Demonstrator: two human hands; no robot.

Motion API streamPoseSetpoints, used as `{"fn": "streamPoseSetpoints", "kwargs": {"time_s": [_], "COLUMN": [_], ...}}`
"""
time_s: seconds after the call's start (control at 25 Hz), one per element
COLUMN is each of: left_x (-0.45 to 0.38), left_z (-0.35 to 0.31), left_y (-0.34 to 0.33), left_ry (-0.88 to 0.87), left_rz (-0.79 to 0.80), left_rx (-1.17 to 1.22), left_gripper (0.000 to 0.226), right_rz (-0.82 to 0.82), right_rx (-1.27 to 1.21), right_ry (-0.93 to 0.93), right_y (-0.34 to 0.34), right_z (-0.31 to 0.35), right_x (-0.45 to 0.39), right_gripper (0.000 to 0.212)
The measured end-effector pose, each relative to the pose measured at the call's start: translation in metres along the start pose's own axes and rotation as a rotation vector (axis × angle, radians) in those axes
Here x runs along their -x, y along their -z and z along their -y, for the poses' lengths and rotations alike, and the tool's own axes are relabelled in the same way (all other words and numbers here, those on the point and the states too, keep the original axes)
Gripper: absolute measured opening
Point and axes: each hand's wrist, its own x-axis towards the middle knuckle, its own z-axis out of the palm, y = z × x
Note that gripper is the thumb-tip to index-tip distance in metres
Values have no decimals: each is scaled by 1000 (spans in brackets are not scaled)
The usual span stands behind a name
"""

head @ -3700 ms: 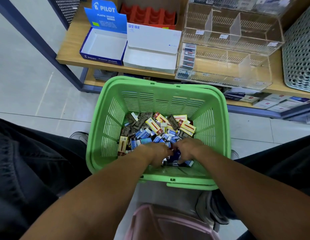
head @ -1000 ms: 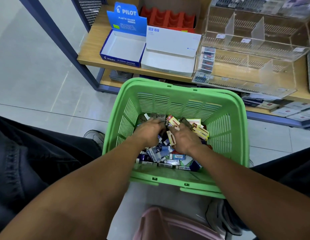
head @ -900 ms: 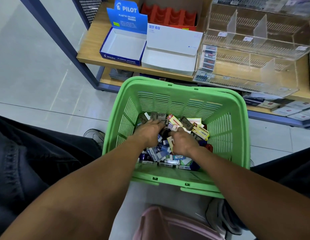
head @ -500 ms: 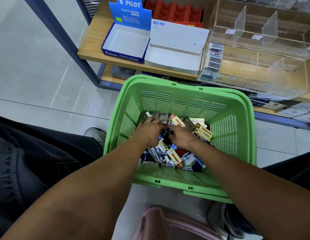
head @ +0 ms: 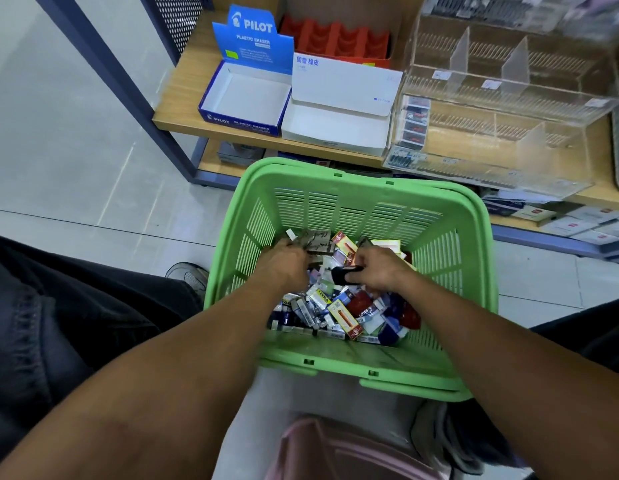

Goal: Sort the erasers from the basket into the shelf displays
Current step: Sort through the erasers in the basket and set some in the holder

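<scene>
Both your hands are down in the green slatted plastic basket among the mixed packaged erasers. Your right hand pinches a small black eraser; your left hand curls over grey packets, grip unclear.

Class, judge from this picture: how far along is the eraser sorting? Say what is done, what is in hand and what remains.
Done: one row of erasers sits in the clear acrylic display. In hand: both hands are in the green basket; the right hand pinches a black eraser, the left hand digs among the pile. Left: most erasers; the Pilot box and white box look empty.
</scene>
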Motion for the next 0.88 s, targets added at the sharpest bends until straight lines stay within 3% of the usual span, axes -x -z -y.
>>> {"fn": "streamPoseSetpoints", "kwargs": {"time_s": [0.16,0.28,0.36,0.4,0.48,0.52,0.6,0.72,0.88], "left_x": [10,10,7,7,5,3,3,4,-4], "left_z": [-1,-13,-25,-31,-40,-42,-42,-42,-32], "left_y": [8,10,4,0,-13,-21,-34,-34,-30], "left_ry": [69,-83,-221,-279,-381,-413,-441,-457,-376], "left_rz": [-3,-82,-12,63,235,311,386,357,372], "left_rx": [-66,-60,0,13,-35,-87,-222,-310,-211], "left_gripper": [37,42,54,61,74,79,85,65,31], "right_rz": [-115,-261,-367,-343,-91,40,111,43,11], "right_rx": [239,455,519,436,270,279,440,616,728], "right_ry": [-149,-172,-78,-1,109,141,175,203,259], "right_y": [53,56,42,34,15,4,-16,-33,-35], "right_z": [-14,-19,-14,-11,-6,-7,-13,-24,-21], "right_x": [7,21,26,25,22,20,14,8,9], "right_gripper": [35,22,17,14,19,24,31,44,42]}}
